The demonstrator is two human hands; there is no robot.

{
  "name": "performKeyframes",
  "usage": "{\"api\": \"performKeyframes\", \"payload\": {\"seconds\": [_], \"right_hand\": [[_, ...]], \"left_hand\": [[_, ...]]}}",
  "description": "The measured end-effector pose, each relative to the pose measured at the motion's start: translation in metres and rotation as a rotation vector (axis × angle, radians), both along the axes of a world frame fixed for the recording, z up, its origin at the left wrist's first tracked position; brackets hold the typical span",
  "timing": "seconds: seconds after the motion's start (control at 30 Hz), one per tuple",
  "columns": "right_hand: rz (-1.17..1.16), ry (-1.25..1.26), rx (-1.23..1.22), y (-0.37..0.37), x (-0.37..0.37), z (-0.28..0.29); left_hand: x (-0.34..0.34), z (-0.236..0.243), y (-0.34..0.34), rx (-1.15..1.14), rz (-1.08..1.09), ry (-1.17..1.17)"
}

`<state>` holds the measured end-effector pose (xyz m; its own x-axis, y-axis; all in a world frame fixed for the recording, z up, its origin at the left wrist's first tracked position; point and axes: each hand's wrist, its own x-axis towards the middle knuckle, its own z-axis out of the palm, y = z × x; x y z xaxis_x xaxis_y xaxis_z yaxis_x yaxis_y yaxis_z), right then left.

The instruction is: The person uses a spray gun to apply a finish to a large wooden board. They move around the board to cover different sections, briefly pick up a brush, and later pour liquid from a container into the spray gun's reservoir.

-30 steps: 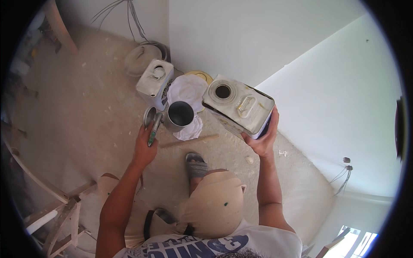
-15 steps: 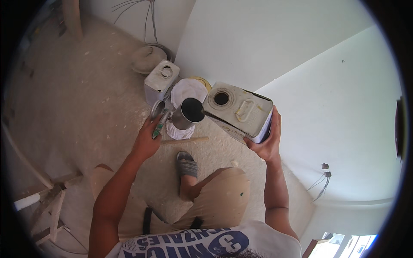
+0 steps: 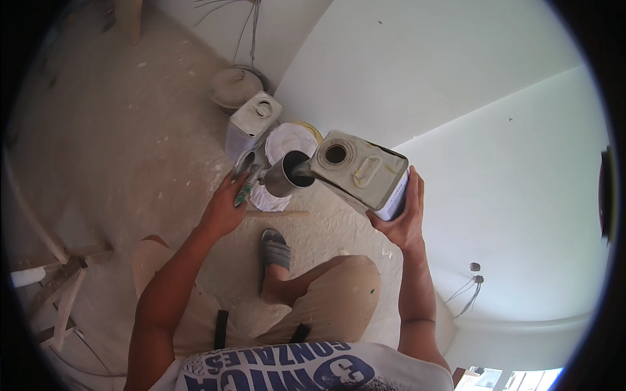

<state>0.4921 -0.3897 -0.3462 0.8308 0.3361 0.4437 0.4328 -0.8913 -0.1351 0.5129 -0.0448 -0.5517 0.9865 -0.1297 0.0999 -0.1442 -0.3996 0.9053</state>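
My left hand (image 3: 225,203) is closed around what looks like a spray gun (image 3: 246,188), silver with green marks. Its grey metal cup (image 3: 279,180) tilts with the mouth toward the right, and a round metal lid (image 3: 244,163) sits by my fingers. My right hand (image 3: 402,221) grips the lower end of a rectangular metal can (image 3: 372,176), which is tipped toward the cup. The can's top has a round dark opening and a handle. Its left corner is at the cup's rim, where a greyish stream enters the cup.
Behind the cup stand another rectangular can (image 3: 251,124), a white-covered round container (image 3: 290,143) and a round lidded bucket (image 3: 236,88). A wooden stick (image 3: 280,214) lies near my sandalled foot (image 3: 276,251). White walls (image 3: 482,176) rise on the right; a wooden frame (image 3: 65,280) stands at left.
A greyish stream now shows between the can's corner and the cup's mouth. The cup has turned more toward the can, and the view has shifted slightly.
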Motion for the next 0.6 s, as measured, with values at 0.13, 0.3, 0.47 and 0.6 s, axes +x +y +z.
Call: {"api": "performKeyframes", "payload": {"seconds": [0.13,0.3,0.47,0.6], "right_hand": [[-0.027,0.030,-0.013,0.004,-0.002,0.004],[-0.018,0.019,-0.058,0.009,0.001,0.006],[-0.017,0.006,-0.042,0.012,0.002,0.006],[-0.042,0.030,-0.040,0.016,0.002,0.004]], "left_hand": [[-0.002,-0.003,0.002,-0.030,0.013,-0.015],[-0.003,-0.001,0.002,-0.046,0.020,0.003],[-0.002,-0.006,0.002,-0.063,0.018,-0.011],[0.000,-0.014,0.003,-0.043,-0.013,0.015]]}}
